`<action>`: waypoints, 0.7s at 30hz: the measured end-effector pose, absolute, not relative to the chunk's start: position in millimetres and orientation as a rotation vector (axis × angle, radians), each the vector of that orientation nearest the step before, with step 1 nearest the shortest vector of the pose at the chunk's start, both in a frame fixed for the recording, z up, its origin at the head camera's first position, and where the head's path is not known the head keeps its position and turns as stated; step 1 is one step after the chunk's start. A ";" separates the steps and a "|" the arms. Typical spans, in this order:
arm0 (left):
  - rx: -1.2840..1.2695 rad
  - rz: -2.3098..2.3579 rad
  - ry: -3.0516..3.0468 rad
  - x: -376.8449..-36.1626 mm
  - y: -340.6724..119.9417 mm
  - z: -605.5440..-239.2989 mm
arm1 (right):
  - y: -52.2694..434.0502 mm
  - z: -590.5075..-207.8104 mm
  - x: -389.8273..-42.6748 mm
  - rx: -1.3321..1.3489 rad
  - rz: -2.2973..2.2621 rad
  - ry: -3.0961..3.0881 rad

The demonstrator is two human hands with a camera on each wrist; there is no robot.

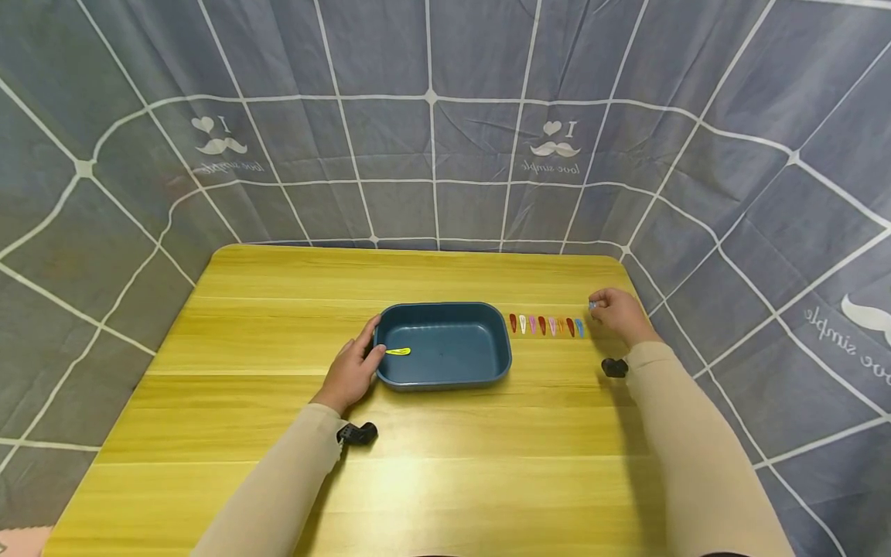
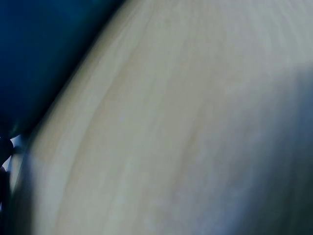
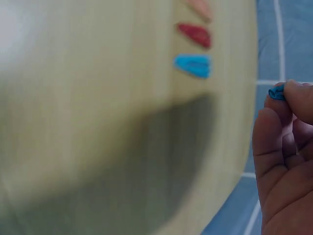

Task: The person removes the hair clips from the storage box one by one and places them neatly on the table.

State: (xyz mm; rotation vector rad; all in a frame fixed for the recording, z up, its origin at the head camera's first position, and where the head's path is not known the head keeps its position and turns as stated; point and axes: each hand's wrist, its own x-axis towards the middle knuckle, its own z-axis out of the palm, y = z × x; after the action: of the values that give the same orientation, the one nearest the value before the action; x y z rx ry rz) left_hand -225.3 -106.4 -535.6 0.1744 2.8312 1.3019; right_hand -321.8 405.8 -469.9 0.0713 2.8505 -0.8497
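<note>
A dark blue plastic basin (image 1: 442,378) sits on the table. At its left end my left hand (image 1: 348,371) grips the rim, fingers along the outer wall and thumb over the edge. Just off that thumb, inside the basin, is a yellow snap hair clip (image 1: 398,351). My right hand (image 1: 619,313) is raised past the right end of a row of clips, pinching a small blue hair clip (image 3: 277,92) between thumb and index finger. Nearest to it in the row lies another blue clip (image 3: 193,65), beside a dark red clip (image 3: 195,35). The left wrist view is blurred and barely shows the hand.
Several hair clips in red, white, pink and orange, such as the white clip (image 1: 523,323), lie side by side right of the basin. The wooden table (image 1: 445,480) ends at a grey checked curtain (image 1: 390,139) at the back and right.
</note>
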 end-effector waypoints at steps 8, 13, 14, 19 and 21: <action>0.167 1.309 2.831 -226.3 -107.2 -536.7 | 416.2 -489.8 -315.5 0.081 -0.763 2.823; 0.167 1.318 2.824 -226.2 -107.1 -536.7 | 416.7 -495.9 -313.9 0.097 -0.729 2.810; 0.169 1.318 2.825 -226.1 -107.1 -536.7 | 416.6 -496.6 -314.1 0.097 -0.728 2.810; 0.164 1.314 2.834 -225.4 -106.4 -537.0 | 416.2 -498.3 -315.2 0.058 -0.730 2.793; 0.165 1.315 2.833 -225.2 -106.1 -537.0 | 417.3 -499.3 -315.8 0.051 -0.735 2.771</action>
State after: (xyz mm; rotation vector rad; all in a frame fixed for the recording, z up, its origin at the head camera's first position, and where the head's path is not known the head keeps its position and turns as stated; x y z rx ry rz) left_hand -225.2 -106.1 -537.0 0.1649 2.8327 1.3149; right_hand -315.8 417.3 -499.3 0.0508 2.7713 -0.7348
